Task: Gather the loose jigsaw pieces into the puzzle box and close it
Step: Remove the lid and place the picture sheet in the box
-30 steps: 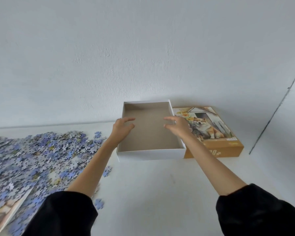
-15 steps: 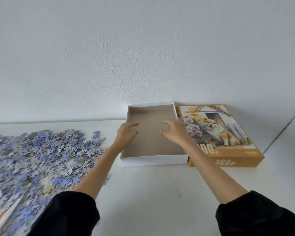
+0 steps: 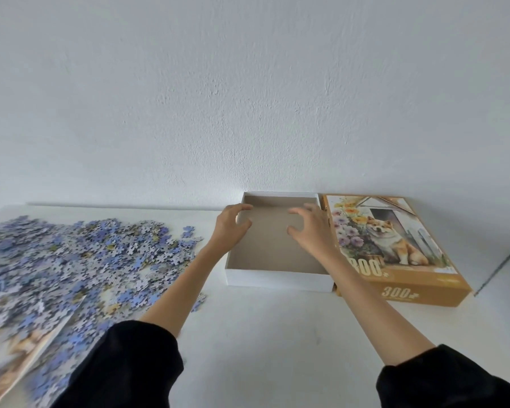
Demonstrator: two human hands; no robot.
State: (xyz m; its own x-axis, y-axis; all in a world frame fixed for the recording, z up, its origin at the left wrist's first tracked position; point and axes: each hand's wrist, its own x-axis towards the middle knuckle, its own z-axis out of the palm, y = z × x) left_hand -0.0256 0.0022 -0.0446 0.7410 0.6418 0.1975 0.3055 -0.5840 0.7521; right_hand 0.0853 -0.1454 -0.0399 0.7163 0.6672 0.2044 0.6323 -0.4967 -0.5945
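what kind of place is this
Probably a table at home, used for a hobby: a white table against a plain wall, a heap of loose jigsaw pieces, an open empty box and its dog-picture lid.

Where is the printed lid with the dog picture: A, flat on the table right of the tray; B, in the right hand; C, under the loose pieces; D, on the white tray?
A: the lid lies flat on the table along the right side of the open white tray.
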